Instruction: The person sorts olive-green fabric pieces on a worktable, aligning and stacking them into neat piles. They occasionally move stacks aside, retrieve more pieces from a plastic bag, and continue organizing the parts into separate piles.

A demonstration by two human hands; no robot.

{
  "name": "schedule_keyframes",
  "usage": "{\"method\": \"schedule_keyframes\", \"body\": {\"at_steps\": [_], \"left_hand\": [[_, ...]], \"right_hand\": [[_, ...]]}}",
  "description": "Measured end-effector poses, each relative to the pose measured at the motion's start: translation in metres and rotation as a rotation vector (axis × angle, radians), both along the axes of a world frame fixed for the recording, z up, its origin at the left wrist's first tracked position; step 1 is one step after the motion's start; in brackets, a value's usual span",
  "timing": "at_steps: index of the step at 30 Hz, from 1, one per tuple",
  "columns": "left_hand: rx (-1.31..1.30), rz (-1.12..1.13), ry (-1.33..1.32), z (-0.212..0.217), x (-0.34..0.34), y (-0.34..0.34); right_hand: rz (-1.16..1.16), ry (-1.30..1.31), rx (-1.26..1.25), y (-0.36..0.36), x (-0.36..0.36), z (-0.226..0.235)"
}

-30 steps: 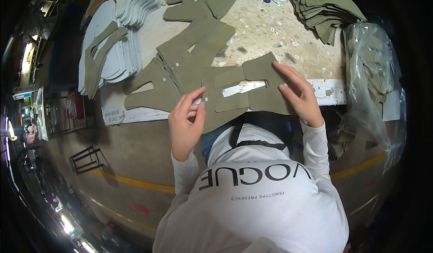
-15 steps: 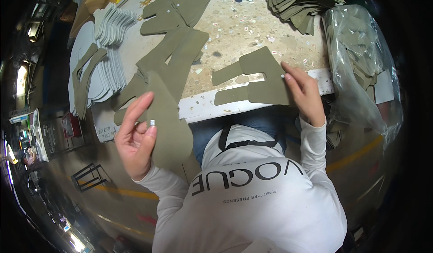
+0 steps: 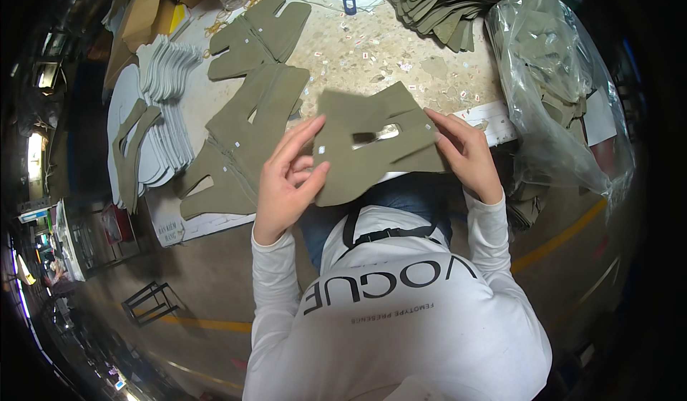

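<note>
My left hand (image 3: 288, 179) pinches the left edge of an olive cut fabric panel (image 3: 347, 175), thumb and fingers beside a small white sticker. This panel has a slot and overlaps a second olive cut panel (image 3: 429, 161), whose right edge is gripped between the thumb and fingers of my right hand (image 3: 469, 154). Both pieces are over the table's front edge; the overlap partly hides the second one. To the left of my hands, more olive panels (image 3: 268, 104) lie in a spread, overlapping row, some bearing small white stickers.
A fanned olive stack (image 3: 447, 7) lies at the back right, beside a clear plastic bag (image 3: 537, 50) of olive pieces. Pale grey pieces (image 3: 168, 147) are stacked at the left, near a cardboard box (image 3: 147, 18). Blue thread snips (image 3: 348, 0) lie at the back. Small stickers litter the tabletop (image 3: 358, 57).
My left hand has swung its olive panel rightward from the left side, laying it over the panel in my right hand. The right hand keeps its grip on that piece.
</note>
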State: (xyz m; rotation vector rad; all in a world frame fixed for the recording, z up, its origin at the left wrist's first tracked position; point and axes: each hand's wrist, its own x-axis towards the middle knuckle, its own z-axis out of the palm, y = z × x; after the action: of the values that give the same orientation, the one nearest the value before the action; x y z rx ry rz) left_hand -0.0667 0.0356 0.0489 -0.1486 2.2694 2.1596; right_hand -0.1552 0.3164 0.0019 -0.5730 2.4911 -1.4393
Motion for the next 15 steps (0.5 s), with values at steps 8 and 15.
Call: {"method": "schedule_keyframes", "body": {"at_steps": [8, 15], "left_hand": [[0.083, 0.11, -0.067, -0.042, 0.031, -0.017], [0.045, 0.105, -0.058, -0.039, 0.031, -0.014]], "right_hand": [[-0.002, -0.072, -0.147, -0.008, -0.011, 0.0], [0.15, -0.147, -0.178, -0.009, -0.02, 0.003]]}}
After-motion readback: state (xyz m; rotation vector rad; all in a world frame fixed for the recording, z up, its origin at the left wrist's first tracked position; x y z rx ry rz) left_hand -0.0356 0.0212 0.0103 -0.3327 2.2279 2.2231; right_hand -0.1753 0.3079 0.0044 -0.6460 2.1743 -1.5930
